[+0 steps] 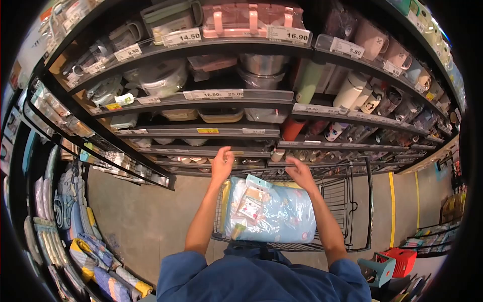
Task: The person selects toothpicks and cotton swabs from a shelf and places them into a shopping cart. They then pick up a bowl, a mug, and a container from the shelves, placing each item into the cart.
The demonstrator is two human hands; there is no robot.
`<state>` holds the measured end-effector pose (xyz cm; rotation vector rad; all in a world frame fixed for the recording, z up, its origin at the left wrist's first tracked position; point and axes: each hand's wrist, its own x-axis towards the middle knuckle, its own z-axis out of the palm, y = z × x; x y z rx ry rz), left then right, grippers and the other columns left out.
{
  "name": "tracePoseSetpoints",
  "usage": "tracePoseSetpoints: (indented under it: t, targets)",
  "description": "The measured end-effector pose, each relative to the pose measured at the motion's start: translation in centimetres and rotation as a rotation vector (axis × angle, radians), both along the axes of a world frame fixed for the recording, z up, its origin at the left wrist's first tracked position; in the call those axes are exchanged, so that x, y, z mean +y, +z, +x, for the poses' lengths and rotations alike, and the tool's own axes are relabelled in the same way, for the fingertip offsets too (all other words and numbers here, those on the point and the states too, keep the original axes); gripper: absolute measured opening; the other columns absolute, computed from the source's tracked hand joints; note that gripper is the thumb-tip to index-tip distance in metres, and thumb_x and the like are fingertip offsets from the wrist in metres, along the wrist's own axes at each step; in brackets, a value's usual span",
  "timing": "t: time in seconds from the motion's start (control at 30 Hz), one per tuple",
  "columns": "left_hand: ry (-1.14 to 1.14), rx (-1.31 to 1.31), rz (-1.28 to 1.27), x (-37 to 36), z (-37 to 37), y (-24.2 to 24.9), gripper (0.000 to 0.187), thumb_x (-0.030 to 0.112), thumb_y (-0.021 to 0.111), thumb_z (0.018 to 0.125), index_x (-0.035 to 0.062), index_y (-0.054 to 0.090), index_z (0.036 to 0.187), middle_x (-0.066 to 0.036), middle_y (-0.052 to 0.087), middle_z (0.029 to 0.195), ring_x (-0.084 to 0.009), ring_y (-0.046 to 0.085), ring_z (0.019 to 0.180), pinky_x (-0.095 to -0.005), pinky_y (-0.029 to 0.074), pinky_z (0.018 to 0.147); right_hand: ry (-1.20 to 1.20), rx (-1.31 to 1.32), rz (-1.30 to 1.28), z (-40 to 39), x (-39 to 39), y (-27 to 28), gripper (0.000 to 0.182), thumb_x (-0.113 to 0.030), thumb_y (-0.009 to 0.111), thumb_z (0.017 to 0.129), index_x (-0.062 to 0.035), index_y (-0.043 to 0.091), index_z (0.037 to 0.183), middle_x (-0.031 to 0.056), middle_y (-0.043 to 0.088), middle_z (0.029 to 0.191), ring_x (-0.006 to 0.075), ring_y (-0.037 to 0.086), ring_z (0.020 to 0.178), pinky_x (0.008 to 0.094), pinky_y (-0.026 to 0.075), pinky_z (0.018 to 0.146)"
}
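Both arms reach forward over a black wire shopping cart. In the cart lies a light blue bundle in clear plastic, with a small flat packet on top of it. My left hand is raised just beyond the bundle's far left corner, fingers partly curled, and touches neither bundle nor cart basket. Over the far right side of the bundle is my right hand, its fingers bent toward the middle. Nothing can be made out in either hand.
Shelves ahead hold food containers, a green bottle, a white bottle and mugs. Folded textiles fill the left side. A red basket stands at the lower right, near yellow floor lines.
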<state>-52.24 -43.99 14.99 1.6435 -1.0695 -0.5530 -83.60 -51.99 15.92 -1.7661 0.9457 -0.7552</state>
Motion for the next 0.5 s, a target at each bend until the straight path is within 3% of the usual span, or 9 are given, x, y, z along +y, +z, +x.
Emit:
tracePoseSetpoints:
  t: [0.03, 0.1, 0.17, 0.23, 0.3, 0.33, 0.4, 0.5]
  targets:
    - [-0.039, 0.048, -0.029, -1.3, 0.1, 1.5, 0.036, 0.017, 0.06, 0.089, 0.0028, 0.053, 0.121, -0.009, 0.066, 0.098, -0.0148, 0.062, 0.086, -0.0291, 0.049, 0.078, 0.005, -0.006, -0.013, 1.8, -1.1, 1.6, 0.047, -0.017, 0.066, 0.085, 0.001, 0.049, 0.126, 0.0112, 0.066, 0.103, 0.0164, 0.066, 0.083, 0.027, 0.051, 0.074]
    - [-0.05, 0.09, -0.076, -4.2, 0.5, 3.5, 0.04, 0.014, 0.061, 0.087, 0.0029, 0.05, 0.125, -0.01, 0.063, 0.108, -0.014, 0.061, 0.087, -0.0279, 0.049, 0.079, 0.001, -0.068, 0.14, 4.9, -3.3, 4.4, 0.062, -0.017, 0.065, 0.085, 0.0023, 0.036, 0.136, 0.0143, 0.063, 0.11, 0.0176, 0.066, 0.088, 0.0275, 0.05, 0.077]
    - [-0.085, 0.072, -0.161, -6.5, 0.7, 6.3, 0.044, 0.011, 0.06, 0.085, 0.0009, 0.048, 0.126, -0.01, 0.06, 0.115, -0.0144, 0.06, 0.088, -0.0266, 0.048, 0.079, -0.018, -0.111, -0.029, 7.5, -7.6, 1.4, 0.07, -0.019, 0.066, 0.085, 0.0045, 0.028, 0.139, 0.0179, 0.059, 0.114, 0.0168, 0.064, 0.088, 0.0291, 0.05, 0.077]
    - [-0.09, 0.101, -0.227, -10.0, 1.7, 6.5, 0.045, 0.01, 0.06, 0.084, -0.0023, 0.047, 0.125, -0.01, 0.058, 0.119, -0.0155, 0.061, 0.087, -0.0279, 0.049, 0.077, -0.058, -0.096, -0.064, 9.9, -9.2, 3.7, 0.073, -0.022, 0.067, 0.084, 0.0052, 0.028, 0.139, 0.0184, 0.058, 0.114, 0.0173, 0.062, 0.085, 0.0313, 0.05, 0.076]
    - [-0.146, 0.207, -0.069, -12.8, 2.6, 7.2, 0.032, 0.012, 0.06, 0.079, -0.0074, 0.059, 0.105, -0.015, 0.066, 0.092, -0.0196, 0.065, 0.074, -0.0331, 0.051, 0.064, -0.116, 0.094, 0.114, 11.6, -10.8, 5.3, 0.061, -0.015, 0.065, 0.083, 0.0033, 0.034, 0.133, 0.0129, 0.057, 0.117, 0.0187, 0.062, 0.09, 0.0307, 0.051, 0.071]
    - [-0.137, 0.212, -0.085, -14.1, 3.0, 7.3, 0.032, 0.012, 0.06, 0.079, -0.0074, 0.059, 0.105, -0.015, 0.066, 0.092, -0.0196, 0.065, 0.074, -0.0331, 0.051, 0.064, -0.195, 0.023, 0.143, 12.4, -11.5, 5.4, 0.052, -0.014, 0.064, 0.082, 0.0012, 0.041, 0.126, 0.0122, 0.06, 0.107, 0.0212, 0.062, 0.091, 0.031, 0.052, 0.072]
    - [-0.197, 0.317, 0.273, -16.1, 3.6, 7.2, 0.026, 0.015, 0.06, 0.077, -0.0064, 0.064, 0.091, -0.013, 0.066, 0.08, -0.0183, 0.063, 0.064, -0.0313, 0.05, 0.058, -0.169, -0.064, 0.239, 13.1, -13.0, 5.9, 0.049, -0.012, 0.063, 0.082, 0.0, 0.043, 0.124, 0.0124, 0.06, 0.107, 0.0225, 0.062, 0.091, 0.0315, 0.053, 0.072]
    - [-0.317, 0.447, 0.24, -18.0, 3.4, 5.7, 0.025, 0.018, 0.061, 0.076, -0.0044, 0.066, 0.086, -0.01, 0.065, 0.074, -0.0172, 0.06, 0.058, -0.0291, 0.049, 0.057, -0.101, -0.235, 0.522, 13.2, -14.4, 6.4, 0.04, -0.01, 0.06, 0.081, 0.0049, 0.049, 0.117, 0.0131, 0.061, 0.1, 0.0235, 0.063, 0.09, 0.0333, 0.054, 0.073]
